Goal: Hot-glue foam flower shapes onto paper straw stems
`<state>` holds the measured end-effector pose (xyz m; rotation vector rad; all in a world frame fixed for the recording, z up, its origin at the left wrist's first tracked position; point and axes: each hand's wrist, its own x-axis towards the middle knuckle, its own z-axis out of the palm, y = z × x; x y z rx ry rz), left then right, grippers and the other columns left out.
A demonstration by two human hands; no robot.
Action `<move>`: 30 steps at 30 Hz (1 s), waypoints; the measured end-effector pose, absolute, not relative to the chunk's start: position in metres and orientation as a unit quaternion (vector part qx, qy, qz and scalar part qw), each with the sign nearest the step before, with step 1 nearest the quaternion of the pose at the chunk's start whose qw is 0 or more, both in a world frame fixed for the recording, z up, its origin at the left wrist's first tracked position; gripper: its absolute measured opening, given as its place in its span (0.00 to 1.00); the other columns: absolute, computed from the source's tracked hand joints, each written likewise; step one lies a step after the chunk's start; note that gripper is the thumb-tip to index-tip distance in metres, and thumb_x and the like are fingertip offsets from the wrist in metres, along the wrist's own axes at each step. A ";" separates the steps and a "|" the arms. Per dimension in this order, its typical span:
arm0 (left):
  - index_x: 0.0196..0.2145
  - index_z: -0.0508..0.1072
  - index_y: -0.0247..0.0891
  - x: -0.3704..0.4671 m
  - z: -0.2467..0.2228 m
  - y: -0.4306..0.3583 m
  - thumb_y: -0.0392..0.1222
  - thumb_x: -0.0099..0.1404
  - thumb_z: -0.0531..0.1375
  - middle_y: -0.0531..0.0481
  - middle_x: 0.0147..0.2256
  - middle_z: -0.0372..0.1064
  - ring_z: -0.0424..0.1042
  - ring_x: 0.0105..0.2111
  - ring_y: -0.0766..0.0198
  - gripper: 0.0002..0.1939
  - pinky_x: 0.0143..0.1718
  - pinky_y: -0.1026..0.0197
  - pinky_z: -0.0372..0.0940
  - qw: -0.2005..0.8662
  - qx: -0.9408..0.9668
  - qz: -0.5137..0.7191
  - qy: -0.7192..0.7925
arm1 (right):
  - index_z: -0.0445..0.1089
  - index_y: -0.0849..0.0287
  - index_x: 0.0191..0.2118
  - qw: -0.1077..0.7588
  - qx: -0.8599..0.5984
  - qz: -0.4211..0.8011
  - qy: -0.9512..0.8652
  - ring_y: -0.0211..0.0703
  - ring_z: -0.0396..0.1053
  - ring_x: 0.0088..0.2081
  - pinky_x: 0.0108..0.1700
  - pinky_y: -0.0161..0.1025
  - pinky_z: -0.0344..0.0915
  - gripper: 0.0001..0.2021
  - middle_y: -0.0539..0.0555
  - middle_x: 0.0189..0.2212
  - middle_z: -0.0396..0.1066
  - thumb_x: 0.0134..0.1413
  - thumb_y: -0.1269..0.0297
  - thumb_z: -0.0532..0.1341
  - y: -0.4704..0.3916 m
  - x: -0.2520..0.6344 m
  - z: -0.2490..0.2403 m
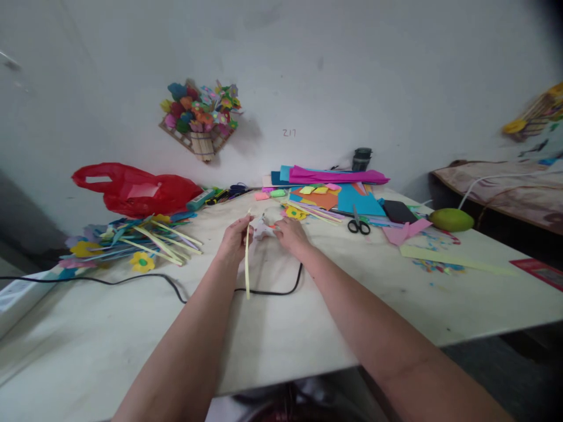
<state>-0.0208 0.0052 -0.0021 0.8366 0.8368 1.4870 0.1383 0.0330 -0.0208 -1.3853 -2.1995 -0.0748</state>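
My left hand [236, 235] is closed on a thin pale yellow paper strip [247, 264], which hangs down in front of the fingers. My right hand [291, 234] grips a small white glue gun [263, 228] with a touch of orange by the fingers. The glue gun points left and its front end is close to the left fingertips. Whether it touches the strip cannot be made out. A black cord [272, 292] curves over the table below my hands. Just beyond the right hand lies a yellow paper flower [295, 213].
Paper flowers and strips [167, 241] lie left, before a red plastic bag [145, 190]. Black-handled scissors [359, 226], blue paper [358, 199] and a dark phone-like slab [399, 211] lie right. Farther right are a green-yellow fruit [452, 220] and paper scraps [440, 266]. The table edge [497, 331] runs nearby.
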 end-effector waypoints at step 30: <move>0.28 0.72 0.32 -0.015 -0.008 0.005 0.48 0.47 0.64 0.51 0.16 0.67 0.50 0.12 0.75 0.15 0.13 0.67 0.42 0.433 0.488 0.615 0.444 | 0.69 0.51 0.46 0.262 -0.654 0.067 -0.706 0.52 0.68 0.42 0.39 0.43 0.62 0.17 0.57 0.39 0.72 0.49 0.56 0.58 0.034 0.157 -0.010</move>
